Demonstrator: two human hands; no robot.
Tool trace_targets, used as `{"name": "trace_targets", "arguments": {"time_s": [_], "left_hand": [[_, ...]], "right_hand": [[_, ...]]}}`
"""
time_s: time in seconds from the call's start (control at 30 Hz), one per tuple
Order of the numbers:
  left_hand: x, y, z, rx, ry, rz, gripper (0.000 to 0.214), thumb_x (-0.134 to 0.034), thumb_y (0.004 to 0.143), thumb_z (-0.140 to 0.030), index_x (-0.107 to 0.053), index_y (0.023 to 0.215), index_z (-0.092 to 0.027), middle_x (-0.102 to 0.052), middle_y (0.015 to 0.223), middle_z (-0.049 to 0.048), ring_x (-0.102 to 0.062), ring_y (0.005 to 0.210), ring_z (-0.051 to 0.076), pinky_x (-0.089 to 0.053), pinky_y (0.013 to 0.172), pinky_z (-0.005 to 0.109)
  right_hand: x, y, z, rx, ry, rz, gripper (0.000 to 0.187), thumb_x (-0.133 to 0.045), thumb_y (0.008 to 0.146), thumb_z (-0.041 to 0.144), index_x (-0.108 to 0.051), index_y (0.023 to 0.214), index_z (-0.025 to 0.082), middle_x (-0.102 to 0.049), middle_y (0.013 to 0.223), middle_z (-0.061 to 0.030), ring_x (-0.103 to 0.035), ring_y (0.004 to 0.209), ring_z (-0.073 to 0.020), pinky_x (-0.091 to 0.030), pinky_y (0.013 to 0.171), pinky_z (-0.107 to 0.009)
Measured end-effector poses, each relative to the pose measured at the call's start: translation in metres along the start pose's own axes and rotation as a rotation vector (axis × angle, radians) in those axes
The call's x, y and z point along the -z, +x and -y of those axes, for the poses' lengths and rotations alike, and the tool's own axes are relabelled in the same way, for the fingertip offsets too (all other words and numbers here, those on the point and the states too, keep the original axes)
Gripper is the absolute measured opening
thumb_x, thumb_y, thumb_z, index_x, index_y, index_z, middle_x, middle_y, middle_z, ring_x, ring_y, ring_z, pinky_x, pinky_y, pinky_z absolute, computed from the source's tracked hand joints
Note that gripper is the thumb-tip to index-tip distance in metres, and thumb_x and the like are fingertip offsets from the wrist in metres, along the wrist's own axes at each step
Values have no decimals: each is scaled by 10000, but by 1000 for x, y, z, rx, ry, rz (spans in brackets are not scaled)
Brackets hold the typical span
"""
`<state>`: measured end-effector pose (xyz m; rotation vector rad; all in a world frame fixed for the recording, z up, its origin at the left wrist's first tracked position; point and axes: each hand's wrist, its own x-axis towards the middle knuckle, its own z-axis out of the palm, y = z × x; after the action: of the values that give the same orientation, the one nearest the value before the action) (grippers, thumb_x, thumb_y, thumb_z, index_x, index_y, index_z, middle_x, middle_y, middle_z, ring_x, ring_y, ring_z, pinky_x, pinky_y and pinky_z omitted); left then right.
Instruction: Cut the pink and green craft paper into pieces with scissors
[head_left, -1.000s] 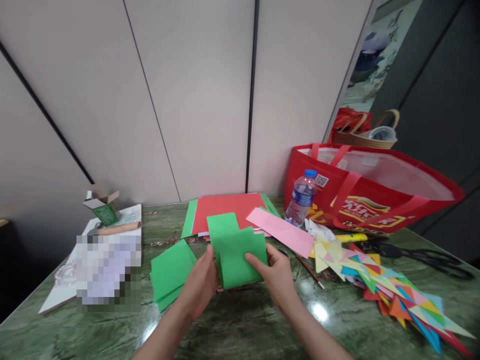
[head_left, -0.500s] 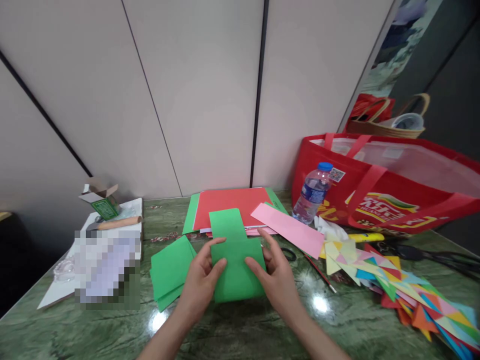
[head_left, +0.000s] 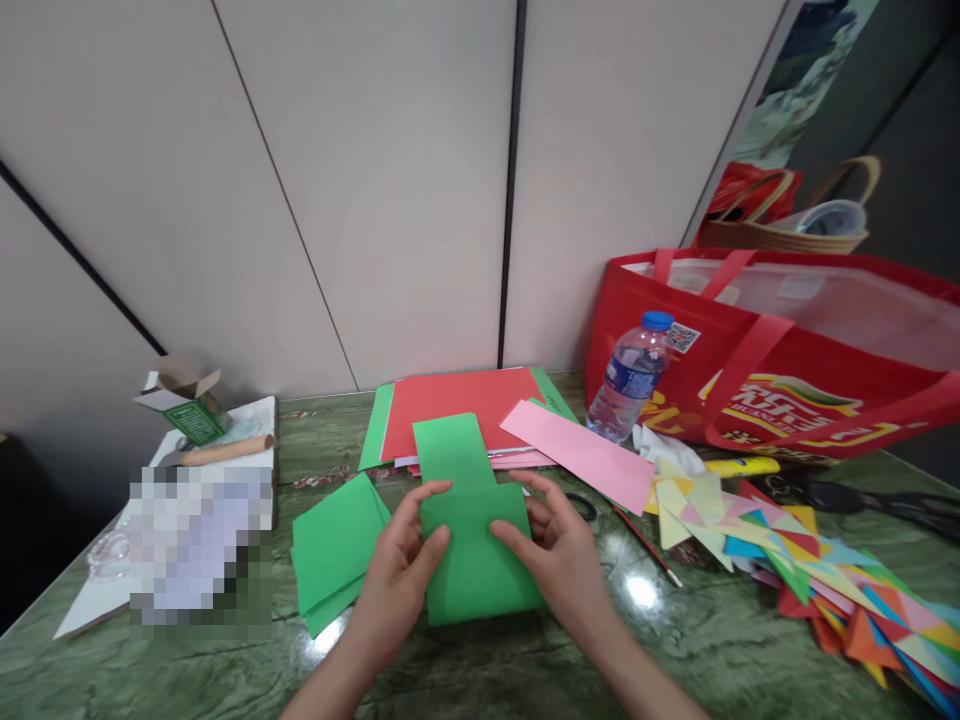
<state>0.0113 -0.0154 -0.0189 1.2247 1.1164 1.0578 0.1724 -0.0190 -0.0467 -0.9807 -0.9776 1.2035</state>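
A folded green paper [head_left: 472, 560] lies on the green marble table [head_left: 525, 670] in front of me. My left hand [head_left: 401, 575] grips its left edge, thumb on top. My right hand [head_left: 559, 555] pinches its right edge, thumb pressed on the sheet and fingers curled behind. A second green piece [head_left: 450, 445] lies just beyond it. A stack of green squares [head_left: 334, 545] sits to the left of my left hand.
Red and green sheets [head_left: 457, 405] and a pink strip [head_left: 581, 455] lie by the wall. A water bottle [head_left: 630, 378] and a red bag [head_left: 787, 360] stand at the right. Coloured paper triangles [head_left: 795, 560], scissors [head_left: 870, 500], a small box [head_left: 184, 400] and white paper [head_left: 112, 590] surround me.
The green paper came down from a raised tilt to lie flat on the table, nearer me. Both hands followed it and my view shifted slightly.
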Motion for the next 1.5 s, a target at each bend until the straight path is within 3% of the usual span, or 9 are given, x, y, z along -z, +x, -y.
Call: {"name": "trace_targets", "arguments": {"time_s": [0.57, 1.27, 1.5], "left_hand": [[-2, 0, -1, 7, 66, 4, 461, -589, 722, -461, -461, 1085, -207, -249, 533, -92, -267, 473, 88, -257, 448, 186], [-4, -2, -4, -41, 132, -19, 417, -555, 761, -404, -470, 1101, -177, -209, 507, -101, -193, 453, 82, -163, 422, 202], [-4, -2, -1, -56, 145, -29, 479, -527, 779, -401, -390, 1185, -187, -247, 508, -99, -228, 456, 91, -181, 438, 205]], "right_hand": [[0, 0, 2, -26, 58, 14, 432, -699, 684, 248, -448, 1036, 230, -696, 809, -8, -642, 751, -178, -494, 642, -264], [3, 1, -3, -35, 35, 23, 417, -713, 670, 301, -459, 992, 222, -701, 813, -32, -652, 749, -212, -507, 633, -305], [2, 1, -2, -49, 48, 29, 416, -712, 671, 297, -450, 987, 231, -704, 831, -27, -657, 760, -210, -508, 635, -297]]}}
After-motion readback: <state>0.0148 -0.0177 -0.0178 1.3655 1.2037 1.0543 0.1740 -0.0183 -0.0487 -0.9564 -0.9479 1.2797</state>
